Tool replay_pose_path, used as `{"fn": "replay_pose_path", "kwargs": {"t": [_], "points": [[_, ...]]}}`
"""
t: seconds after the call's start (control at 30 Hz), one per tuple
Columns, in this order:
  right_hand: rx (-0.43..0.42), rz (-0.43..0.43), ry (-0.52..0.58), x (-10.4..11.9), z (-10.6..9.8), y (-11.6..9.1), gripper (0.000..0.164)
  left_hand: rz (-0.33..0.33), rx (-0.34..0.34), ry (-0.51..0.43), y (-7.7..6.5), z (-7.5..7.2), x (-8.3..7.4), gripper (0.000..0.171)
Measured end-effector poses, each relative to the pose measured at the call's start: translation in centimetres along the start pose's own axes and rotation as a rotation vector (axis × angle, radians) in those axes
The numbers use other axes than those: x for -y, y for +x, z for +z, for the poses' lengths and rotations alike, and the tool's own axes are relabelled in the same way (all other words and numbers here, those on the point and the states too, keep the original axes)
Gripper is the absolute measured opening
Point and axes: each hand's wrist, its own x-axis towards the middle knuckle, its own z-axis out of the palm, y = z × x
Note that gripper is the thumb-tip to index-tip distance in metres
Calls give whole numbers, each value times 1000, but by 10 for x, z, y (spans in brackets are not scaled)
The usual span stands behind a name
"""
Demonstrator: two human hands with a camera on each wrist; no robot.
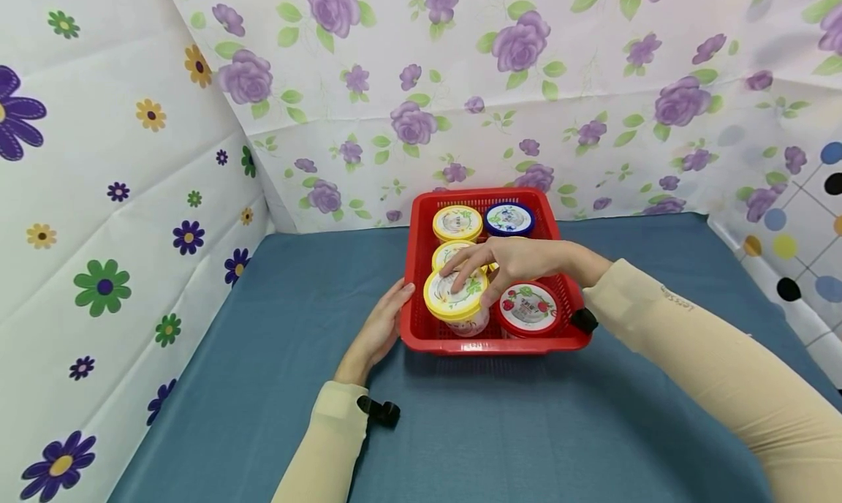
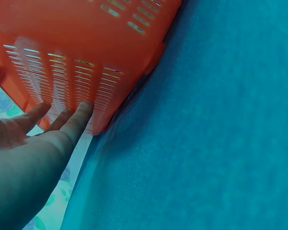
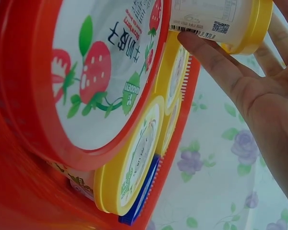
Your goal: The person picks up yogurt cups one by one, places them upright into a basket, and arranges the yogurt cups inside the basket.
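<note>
My right hand point(image 1: 509, 260) holds a yellow-lidded ice cream tub point(image 1: 455, 298) by its sides, tilted at the near-left corner of the red plastic basket point(image 1: 500, 346). In the right wrist view, a finger lies against the barcode side of this tub point(image 3: 206, 17). A red-lidded tub with strawberries point(image 1: 528, 309) sits beside it in the basket. Behind are other yellow-lidded tubs point(image 1: 457, 221) and a blue-lidded tub point(image 1: 509, 218); one yellow lid is partly hidden under my hand. My left hand point(image 1: 381, 322) touches the basket's left side, its fingers extended along the slotted wall point(image 2: 60, 79).
A blue cloth point(image 1: 526, 430) covers the table under the basket. Behind the basket rises a floral sheet point(image 1: 421, 86), with another flower-patterned sheet point(image 1: 118, 218) along the left and a dotted sheet point(image 1: 799, 232) at right.
</note>
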Motion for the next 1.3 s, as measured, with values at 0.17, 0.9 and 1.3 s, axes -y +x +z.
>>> {"fn": "replay_pose_path", "kwargs": {"t": [0.17, 0.9, 1.3], "points": [[1, 19, -58, 1, 2, 3, 42, 3, -4, -2, 0, 0, 0, 52], [68, 130, -72, 2, 12, 16, 42, 5, -1, 9, 1, -1, 2, 56], [147, 180, -106, 2, 14, 20, 39, 12, 2, 28, -1, -1, -1, 59]]}}
